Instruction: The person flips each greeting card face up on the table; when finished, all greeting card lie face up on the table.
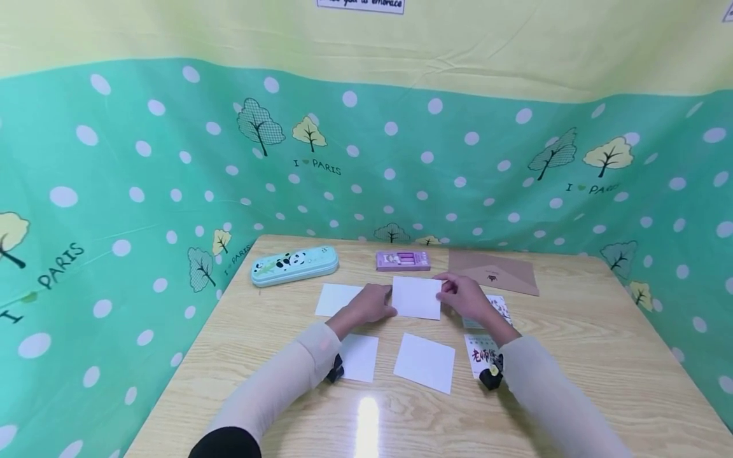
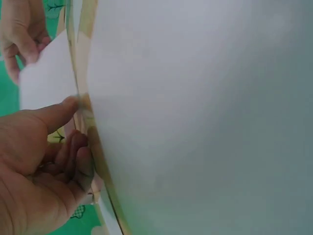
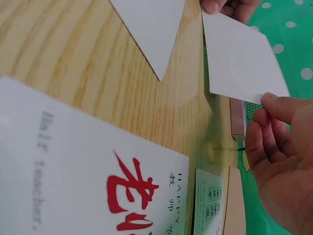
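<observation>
A blank white card (image 1: pixel 417 297) is held up over the middle of the table by both hands. The left hand (image 1: pixel 372 303) pinches its left edge; in the left wrist view the thumb of the left hand (image 2: pixel 44 166) lies against the card (image 2: pixel 51 78). At the opposite edge, the right hand (image 1: pixel 464 297) grips the card between thumb and fingers, as the right hand (image 3: pixel 283 147) also shows in the right wrist view. Below it lies another white card (image 1: pixel 425 362), slightly turned. Two more white cards, one upper (image 1: pixel 336 299) and one lower (image 1: pixel 359 358), lie partly hidden by the left arm.
Behind are a light-blue panda pencil case (image 1: pixel 294 266), a purple box (image 1: pixel 403 261) and a brown envelope (image 1: pixel 498 272). Two printed cards lie under the right arm: one with red characters (image 3: pixel 127 191), one greenish (image 3: pixel 208 200). A green dotted cloth (image 1: pixel 401 165) hangs behind the table.
</observation>
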Available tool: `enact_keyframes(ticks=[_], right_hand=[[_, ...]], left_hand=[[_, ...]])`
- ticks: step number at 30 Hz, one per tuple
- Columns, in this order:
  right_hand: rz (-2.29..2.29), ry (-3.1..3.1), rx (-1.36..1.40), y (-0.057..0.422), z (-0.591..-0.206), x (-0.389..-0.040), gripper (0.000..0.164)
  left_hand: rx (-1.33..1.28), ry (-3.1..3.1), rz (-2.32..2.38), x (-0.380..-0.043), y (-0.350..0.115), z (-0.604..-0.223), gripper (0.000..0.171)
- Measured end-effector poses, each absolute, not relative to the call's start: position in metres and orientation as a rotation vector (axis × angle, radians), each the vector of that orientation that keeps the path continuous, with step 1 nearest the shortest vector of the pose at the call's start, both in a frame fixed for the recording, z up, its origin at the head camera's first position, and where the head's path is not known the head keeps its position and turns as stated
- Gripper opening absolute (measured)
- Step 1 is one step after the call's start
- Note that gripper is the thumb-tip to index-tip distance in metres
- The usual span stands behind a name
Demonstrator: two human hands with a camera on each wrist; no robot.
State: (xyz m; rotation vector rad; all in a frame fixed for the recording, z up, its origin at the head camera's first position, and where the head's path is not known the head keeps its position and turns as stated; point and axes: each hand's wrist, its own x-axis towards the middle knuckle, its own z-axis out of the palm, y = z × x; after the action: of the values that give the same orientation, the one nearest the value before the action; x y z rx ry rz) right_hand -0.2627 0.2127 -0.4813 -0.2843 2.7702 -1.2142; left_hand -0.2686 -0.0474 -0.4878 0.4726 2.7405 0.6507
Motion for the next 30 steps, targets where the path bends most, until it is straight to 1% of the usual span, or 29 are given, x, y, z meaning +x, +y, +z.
enact_keyframes(ticks=[2,3,4,6,8,12,15,22,26,30], right_hand=[[-1.218,2.779,-0.304,0.214,-0.479,-0.259,0.038],[-1.222,2.78,-0.314,0.214,-0.477,-0.258,0.035],[-1.223,2.779,-0.322,0.215,-0.476,-0.256,0.033],[-1.241,2.775,-0.325,0.216,-0.474,-0.254,0.03],[-1.262,2.761,-0.33,0.218,-0.473,-0.253,0.031],[-1.332,2.73,-0.327,0.223,-0.474,-0.251,0.035],[-1.37,2.696,-0.336,0.226,-0.476,-0.249,0.037],[-1.237,2.657,-0.398,0.228,-0.483,-0.242,0.029],[-1.136,2.62,-0.437,0.229,-0.487,-0.239,0.044],[-1.047,2.613,-0.468,0.228,-0.487,-0.238,0.055]], left_hand=[[0.522,2.789,0.657,-0.27,-0.048,-0.49,0.027],[0.55,2.812,0.661,-0.271,-0.049,-0.49,0.02],[0.577,2.829,0.671,-0.271,-0.05,-0.49,0.018],[0.623,2.86,0.702,-0.272,-0.051,-0.489,0.022],[0.66,2.868,0.751,-0.273,-0.052,-0.488,0.025],[0.713,2.849,0.843,-0.274,-0.055,-0.484,0.019],[0.724,2.819,0.881,-0.274,-0.058,-0.483,0.019],[0.694,2.721,0.879,-0.273,-0.059,-0.487,0.03],[0.705,2.667,0.846,-0.27,-0.057,-0.486,0.033],[0.752,2.64,0.764,-0.268,-0.055,-0.485,0.042]])
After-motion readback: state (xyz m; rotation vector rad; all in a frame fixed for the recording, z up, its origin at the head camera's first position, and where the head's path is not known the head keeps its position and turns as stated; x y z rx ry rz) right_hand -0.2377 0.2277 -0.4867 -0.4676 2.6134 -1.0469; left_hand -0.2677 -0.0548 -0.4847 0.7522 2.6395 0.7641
